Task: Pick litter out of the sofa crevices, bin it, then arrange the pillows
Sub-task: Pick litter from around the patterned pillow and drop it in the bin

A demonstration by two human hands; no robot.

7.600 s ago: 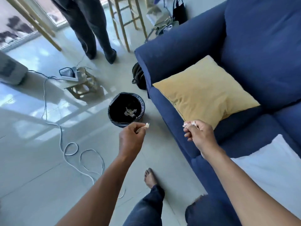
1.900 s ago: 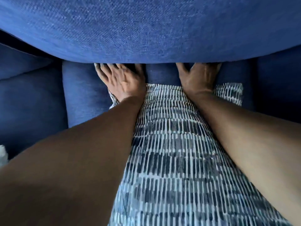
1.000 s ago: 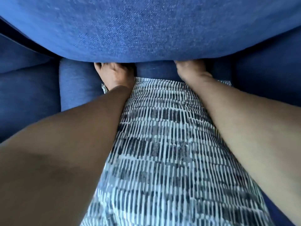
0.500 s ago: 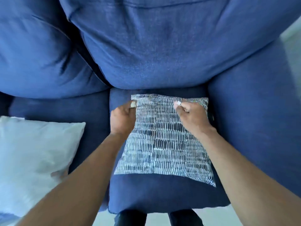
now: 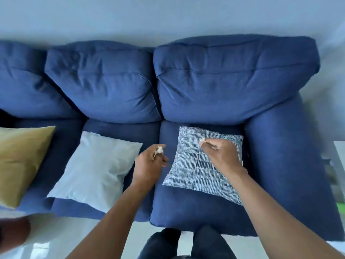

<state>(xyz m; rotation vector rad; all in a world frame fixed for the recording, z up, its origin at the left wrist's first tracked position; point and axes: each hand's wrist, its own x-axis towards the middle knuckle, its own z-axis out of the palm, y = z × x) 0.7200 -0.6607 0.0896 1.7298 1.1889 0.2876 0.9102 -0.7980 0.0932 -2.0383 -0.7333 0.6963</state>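
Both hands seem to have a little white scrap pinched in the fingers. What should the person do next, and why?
Probably carry both scraps to the bin, which is out of view now. The left hand pinches a white scrap and the right hand pinches another scrap above the patterned pillow, so neither hand is free to arrange pillows.

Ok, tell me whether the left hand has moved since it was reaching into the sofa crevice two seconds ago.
Yes. The left hand has pulled back out of the crevice under the back cushion, toward the seat's front edge, pinching a white scrap.
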